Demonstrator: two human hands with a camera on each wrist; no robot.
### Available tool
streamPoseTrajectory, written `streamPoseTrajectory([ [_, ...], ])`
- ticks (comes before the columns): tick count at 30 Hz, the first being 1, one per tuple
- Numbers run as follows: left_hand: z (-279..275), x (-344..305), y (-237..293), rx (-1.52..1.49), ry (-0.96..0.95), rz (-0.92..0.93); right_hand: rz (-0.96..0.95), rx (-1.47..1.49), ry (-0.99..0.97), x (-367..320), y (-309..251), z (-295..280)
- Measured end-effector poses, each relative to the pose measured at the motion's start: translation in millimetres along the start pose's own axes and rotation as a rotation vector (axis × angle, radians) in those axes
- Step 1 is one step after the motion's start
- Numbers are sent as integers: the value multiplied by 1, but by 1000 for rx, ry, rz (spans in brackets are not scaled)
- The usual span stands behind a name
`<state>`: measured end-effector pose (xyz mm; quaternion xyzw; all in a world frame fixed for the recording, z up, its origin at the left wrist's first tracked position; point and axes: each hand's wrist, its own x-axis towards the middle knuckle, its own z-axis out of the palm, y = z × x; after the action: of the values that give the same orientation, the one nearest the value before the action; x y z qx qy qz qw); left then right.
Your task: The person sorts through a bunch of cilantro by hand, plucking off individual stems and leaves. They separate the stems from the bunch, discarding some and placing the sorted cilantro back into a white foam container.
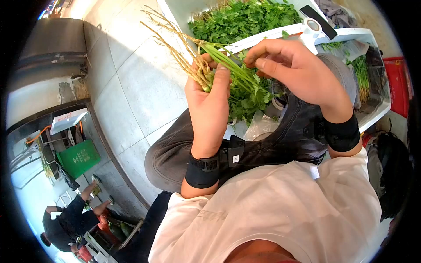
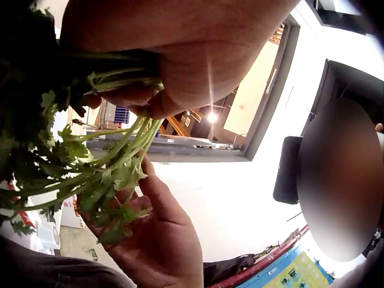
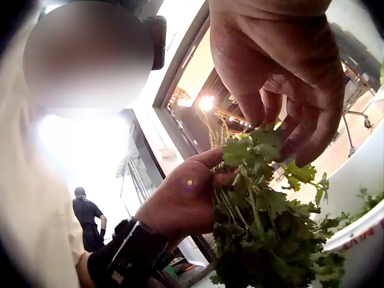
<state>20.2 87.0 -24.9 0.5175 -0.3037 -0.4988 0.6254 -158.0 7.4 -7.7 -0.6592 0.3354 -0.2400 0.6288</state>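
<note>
A bunch of cilantro (image 1: 239,72) is gripped near its pale roots (image 1: 202,74) by my left hand (image 1: 209,96), the thumb lying over the stem bases. Its roots point up and away, and the leaves hang toward my lap. My right hand (image 1: 294,65) is bent over the stems from the right, thumb and forefinger close together. In the right wrist view, cilantro leaves (image 3: 264,144) cover those fingertips, so I cannot tell whether they pinch a stem. The left wrist view has the right palm (image 2: 162,240) turned up behind the leaves.
A white foam box (image 1: 175,13) heaped with more cilantro (image 1: 245,19) stands ahead. Another white box (image 1: 372,39) at the right holds greens, with a black phone (image 1: 318,22) near its edge. A clear plastic bag (image 1: 261,125) lies by my lap. A person (image 1: 66,223) is far left.
</note>
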Motion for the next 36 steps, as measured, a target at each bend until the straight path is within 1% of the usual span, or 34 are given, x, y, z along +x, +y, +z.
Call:
streamPoseTrajectory([
  [2, 0, 0, -2, 9, -12, 9, -56, -75, -8, -1, -1, 5],
  [6, 1, -2, -4, 74, -48, 17, -39, -33, -83, -3, -6, 6],
  [11, 1, 0, -3, 104, -95, 24, 78, -53, -67, -1, -10, 2],
  [12, 0, 0, -2, 112, -121, 22, 80, -54, -70, -1, -9, 2],
  [16, -1, -1, -2, 137, -127, -13, 57, -20, -17, -1, -4, 0],
  [18, 1, 0, -3, 120, -109, -9, 43, -13, 9, 0, -3, -2],
  [20, 3, 2, -3, 67, -101, 5, 88, 8, -51, 1, -1, -6],
  [22, 4, 3, -3, 5, -90, 24, 80, 51, -66, 1, 1, -8],
  [23, 4, 2, -3, 24, -81, 18, 70, 100, -85, 2, 2, -8],
  [26, 2, 2, -1, 39, -75, 7, 97, 111, -84, 3, 3, -7],
  [31, 0, 3, -3, 71, -81, 27, 110, 90, -127, 3, 1, -7],
  [33, -2, 4, -5, 164, -47, 29, 98, 87, -138, 2, 0, -7],
  [36, -3, 6, -3, 178, -44, 22, 125, 75, -150, 1, -4, -7],
])
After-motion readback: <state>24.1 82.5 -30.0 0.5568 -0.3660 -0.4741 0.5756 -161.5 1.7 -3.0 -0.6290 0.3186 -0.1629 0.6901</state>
